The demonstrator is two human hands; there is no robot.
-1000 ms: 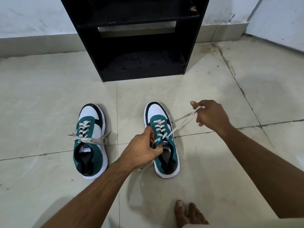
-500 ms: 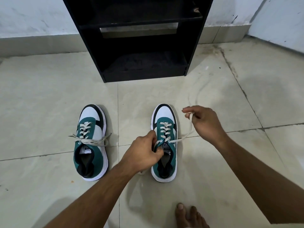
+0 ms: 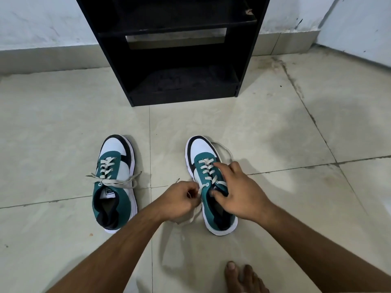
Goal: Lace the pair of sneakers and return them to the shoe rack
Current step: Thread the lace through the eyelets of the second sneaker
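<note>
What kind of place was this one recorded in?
Probably a home entryway or room corner: a black shoe rack stands against a scuffed white wall, on a tiled floor where a pair of sneakers sits and a bare foot shows.

— What's underneath everything?
— A pale tiled floor with dark grout lines.
— And standing on it?
— A black shoe rack against the wall, two teal-and-white sneakers, left one and right one, toes toward it, and a bare foot.

head cam | high, facing forward-down | near floor | single view
</note>
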